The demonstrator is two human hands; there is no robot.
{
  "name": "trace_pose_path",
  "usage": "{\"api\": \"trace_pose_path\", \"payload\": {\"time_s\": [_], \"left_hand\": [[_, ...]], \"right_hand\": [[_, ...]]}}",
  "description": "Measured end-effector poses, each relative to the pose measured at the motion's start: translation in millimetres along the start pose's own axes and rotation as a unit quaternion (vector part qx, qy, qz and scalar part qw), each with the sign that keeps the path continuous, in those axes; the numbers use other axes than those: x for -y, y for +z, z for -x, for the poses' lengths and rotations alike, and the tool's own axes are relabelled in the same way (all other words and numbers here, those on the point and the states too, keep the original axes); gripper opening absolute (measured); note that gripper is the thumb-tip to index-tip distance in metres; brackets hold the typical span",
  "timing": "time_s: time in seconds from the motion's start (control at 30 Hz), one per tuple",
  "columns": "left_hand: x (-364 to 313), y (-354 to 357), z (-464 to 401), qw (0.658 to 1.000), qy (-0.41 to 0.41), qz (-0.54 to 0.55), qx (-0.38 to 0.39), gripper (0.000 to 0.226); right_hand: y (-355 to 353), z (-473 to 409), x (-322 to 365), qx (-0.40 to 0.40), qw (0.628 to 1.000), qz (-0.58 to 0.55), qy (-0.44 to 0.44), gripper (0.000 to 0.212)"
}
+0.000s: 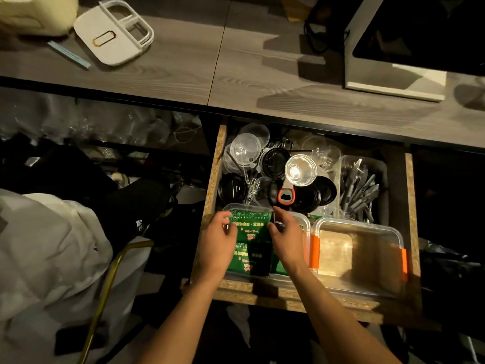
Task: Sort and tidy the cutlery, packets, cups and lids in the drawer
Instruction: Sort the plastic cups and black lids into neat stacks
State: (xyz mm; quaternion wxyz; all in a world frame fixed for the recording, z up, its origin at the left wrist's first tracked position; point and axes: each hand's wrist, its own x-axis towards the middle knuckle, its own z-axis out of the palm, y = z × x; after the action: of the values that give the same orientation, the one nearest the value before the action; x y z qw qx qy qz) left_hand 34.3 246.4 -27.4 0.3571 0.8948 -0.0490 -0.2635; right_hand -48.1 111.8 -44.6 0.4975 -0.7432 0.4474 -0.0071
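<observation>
Squaring green packets (250, 227) inside their box (305, 219), both hands pinched them: left hand (219, 239), right hand (284, 232), perhaps to stack neatly.

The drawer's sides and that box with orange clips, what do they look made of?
The drawer side looks like raw particleboard: its top edge is speckled and grainy, unfinished. The box with orange clips seems clear, glossy plastic: you see through its walls.

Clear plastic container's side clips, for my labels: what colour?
Orange clips on the empty clear container; head view shows them best.
</observation>
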Motion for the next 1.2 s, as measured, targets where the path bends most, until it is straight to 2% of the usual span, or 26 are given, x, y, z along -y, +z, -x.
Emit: {"api": "trace_pose_path", "payload": {"time_s": [0.13, 0.23, 0.33, 0.43, 0.5, 0.63, 0.77, 0.9, 0.97, 1.0, 1.07, 1.13, 1.2], "left_hand": [[-6.2, 11.0, 1.4, 0.996, 0.033, -0.042, 0.077, 0.031], [-3.6, 22.4, -2.7, 0.993, 0.013, -0.010, 0.118, 0.036], [-3.7, 25.3, -5.9, 0.992, 0.023, -0.026, 0.125, 0.040], [-6.6, 26.8, -6.5, 0.993, 0.034, -0.021, 0.112, 0.040], [-13.7, 26.9, -6.4, 0.993, 0.058, 0.016, 0.102, 0.033], [-47.2, 28.2, -10.5, 0.982, 0.073, 0.102, 0.138, 0.021], [-79.1, 43.1, -30.6, 0.966, 0.045, 0.170, 0.188, 0.034], [-100.9, 62.8, -49.5, 0.956, 0.007, 0.205, 0.212, 0.050], [-109.0, 70.4, -52.0, 0.948, -0.016, 0.231, 0.216, 0.048], [-112.1, 72.6, -52.4, 0.948, -0.023, 0.235, 0.215, 0.047], [-115.2, 75.1, -52.8, 0.952, -0.028, 0.228, 0.202, 0.048], [-116.8, 76.3, -51.6, 0.957, -0.028, 0.221, 0.187, 0.049], [-118.3, 77.5, -48.3, 0.955, -0.034, 0.233, 0.181, 0.057]], "right_hand": [[-0.5, 7.7, -4.3, -0.068, 0.997, 0.006, -0.036, 0.040], [6.1, 13.5, -6.0, -0.012, 0.997, -0.071, 0.030, 0.035], [17.7, 10.5, -6.8, 0.040, 0.991, -0.099, 0.084, 0.033], [14.5, 5.2, -1.7, 0.010, 0.987, -0.132, 0.092, 0.024], [2.1, -0.5, 5.3, -0.037, 0.985, -0.155, 0.069, 0.021], [-30.7, -23.0, 15.9, -0.135, 0.977, -0.163, 0.021, 0.025], [-53.1, -72.0, 12.6, -0.189, 0.978, -0.087, 0.000, 0.033], [-60.0, -117.8, -0.8, -0.181, 0.982, -0.007, 0.057, 0.056], [-59.7, -133.6, -10.0, -0.153, 0.985, 0.028, 0.069, 0.067], [-58.4, -140.6, -17.3, -0.138, 0.986, 0.052, 0.072, 0.065], [-56.1, -148.8, -31.0, -0.130, 0.987, 0.073, 0.060, 0.042], [-64.5, -138.2, -19.9, -0.140, 0.988, 0.045, 0.045, 0.019], [-77.9, -123.6, -6.6, -0.132, 0.991, -0.021, 0.017, 0.009]]}}
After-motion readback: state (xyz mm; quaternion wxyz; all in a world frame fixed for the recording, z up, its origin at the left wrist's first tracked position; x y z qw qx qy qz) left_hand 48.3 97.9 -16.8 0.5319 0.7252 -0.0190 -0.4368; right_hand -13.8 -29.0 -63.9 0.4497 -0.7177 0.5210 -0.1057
